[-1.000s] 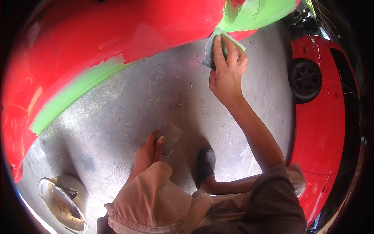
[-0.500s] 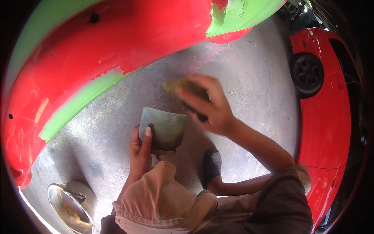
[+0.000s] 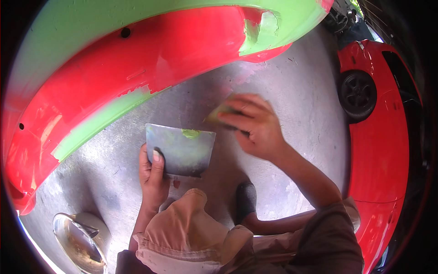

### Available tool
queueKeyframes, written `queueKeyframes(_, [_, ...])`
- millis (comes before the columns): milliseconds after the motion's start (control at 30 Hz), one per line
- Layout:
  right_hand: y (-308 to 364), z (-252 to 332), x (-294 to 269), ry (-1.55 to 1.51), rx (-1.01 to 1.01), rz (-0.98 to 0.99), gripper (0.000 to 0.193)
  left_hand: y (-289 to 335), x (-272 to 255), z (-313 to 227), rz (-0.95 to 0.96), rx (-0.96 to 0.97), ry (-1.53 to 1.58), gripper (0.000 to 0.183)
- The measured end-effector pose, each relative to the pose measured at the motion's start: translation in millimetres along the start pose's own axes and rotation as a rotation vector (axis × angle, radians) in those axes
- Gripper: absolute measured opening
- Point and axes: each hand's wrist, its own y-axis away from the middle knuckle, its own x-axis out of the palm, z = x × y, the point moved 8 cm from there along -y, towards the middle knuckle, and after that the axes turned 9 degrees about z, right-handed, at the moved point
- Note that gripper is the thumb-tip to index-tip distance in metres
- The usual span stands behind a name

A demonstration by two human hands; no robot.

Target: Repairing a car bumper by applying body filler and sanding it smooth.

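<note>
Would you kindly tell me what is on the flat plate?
A green dab and greenish smears show on the flat plate; the left hand covers the spot beneath its thumb.

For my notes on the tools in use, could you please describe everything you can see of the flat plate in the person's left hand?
The flat plate is thin, greyish and roughly four-sided, a little wider at its far edge. Its visible face has greenish smears, a bright-green patch at the far edge and dark staining near the lower edge; whether it is metal or plastic, I cannot tell. The left hand grips its lower-left side, thumb on top, holding it above the grey floor.
</note>
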Motion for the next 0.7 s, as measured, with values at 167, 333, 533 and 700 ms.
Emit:
queueKeyframes(167, [-8.4,-17.1,-46.3,0.360,0.158,-0.357,0.068,6.0,7.3,1.1,0.077,-0.054,-0.118,0.040])
queueKeyframes(333, [-32.9,-21.7,-47.6,0.725,0.280,-0.517,0.078,14.2,12.5,24.7,0.080,-0.080,-0.197,0.035])
queueKeyframes(533, [-40.2,-42.3,-32.9,0.739,0.341,-0.522,0.082,21.3,19.3,30.5,0.106,-0.203,-0.090,0.033])
queueKeyframes(700, [-25.0,-70.0,-12.8,0.639,0.442,-0.474,0.083,22.2,14.5,31.9,0.078,-0.219,-0.073,0.033])
